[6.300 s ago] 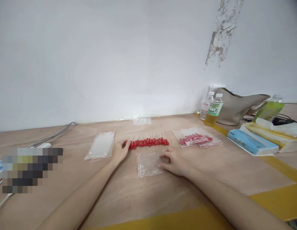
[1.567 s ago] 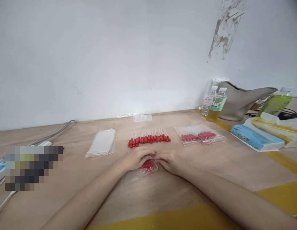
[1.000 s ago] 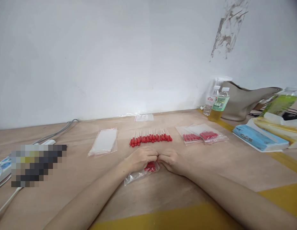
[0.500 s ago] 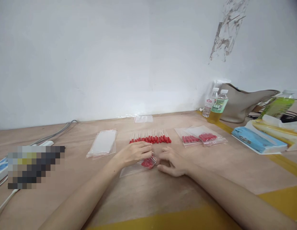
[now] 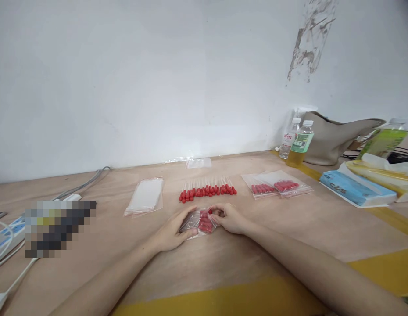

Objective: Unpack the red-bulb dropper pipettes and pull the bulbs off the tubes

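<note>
We see a small clear plastic zip bag (image 5: 198, 220) lying flat near the middle of the wooden desk (image 5: 223, 263), toward its front edge, with red-tipped thin sticks (image 5: 205, 222) bunched inside at its right end.

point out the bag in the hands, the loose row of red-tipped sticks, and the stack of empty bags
bag in the hands (image 5: 201, 221), head view, red tips inside
row of red-tipped sticks (image 5: 207, 191), head view, middle tips
stack of empty bags (image 5: 145, 201), head view, centre

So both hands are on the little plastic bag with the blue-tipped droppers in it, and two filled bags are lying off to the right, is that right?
Not quite: the head view shows red tips, not blue. The left hand and right hand are both on the small clear bag of red-tipped droppers, and two filled bags do lie to the right.
</note>
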### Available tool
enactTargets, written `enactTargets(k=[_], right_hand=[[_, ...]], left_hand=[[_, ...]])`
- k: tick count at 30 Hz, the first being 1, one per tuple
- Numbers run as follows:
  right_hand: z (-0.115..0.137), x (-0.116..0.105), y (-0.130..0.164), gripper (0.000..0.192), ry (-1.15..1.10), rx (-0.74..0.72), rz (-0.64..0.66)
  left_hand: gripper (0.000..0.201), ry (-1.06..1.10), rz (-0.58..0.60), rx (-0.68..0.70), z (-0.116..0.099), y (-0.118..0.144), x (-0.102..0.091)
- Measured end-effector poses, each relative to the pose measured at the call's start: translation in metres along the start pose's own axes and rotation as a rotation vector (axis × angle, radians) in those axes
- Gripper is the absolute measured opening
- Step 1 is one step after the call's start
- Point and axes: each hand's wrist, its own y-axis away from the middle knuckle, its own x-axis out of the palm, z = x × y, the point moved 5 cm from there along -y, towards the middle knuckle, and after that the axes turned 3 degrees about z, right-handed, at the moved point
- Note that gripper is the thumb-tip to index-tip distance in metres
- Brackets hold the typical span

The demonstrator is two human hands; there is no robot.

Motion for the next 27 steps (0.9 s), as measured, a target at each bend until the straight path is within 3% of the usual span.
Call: enactTargets(k=[4, 9, 14, 17, 21, 25, 27], right_hand=[[-0.001, 0.002, -0.001, 0.023, -0.067, 0.020, -0.068], [0.016, 0.010, 0.002, 0.028, -0.291, -0.094, 0.026], [0.023, 0.005, 0.003, 0.022, -0.220, -0.148, -0.088], [0.013, -0.008, 0.003, 0.025, -0.315, -0.046, -0.142], [-0.004, -0.034, 0.008, 0.028, -0.622, 0.123, -0.121], [-0.011, -0.065, 0.016, 0.026, -0.775, 0.178, -0.088], [-0.013, -0.084, 0.018, 0.025, -0.764, 0.188, -0.142]], left_hand=[[0.051, 0.043, -0.080, 0.001, 0.004, -0.001, 0.004], [0.048, 0.039, -0.123, 0.007, 0.004, -0.004, 0.005], [0.049, 0.039, -0.125, 0.008, 0.005, -0.003, 0.004], [0.051, 0.047, -0.100, -0.004, 0.006, -0.003, 0.004], [0.053, 0.027, -0.067, -0.031, 0.007, -0.001, 0.001], [0.053, -0.036, -0.032, -0.001, 0.004, 0.002, -0.002], [0.052, -0.081, 0.013, 0.017, 0.002, 0.004, -0.002]])
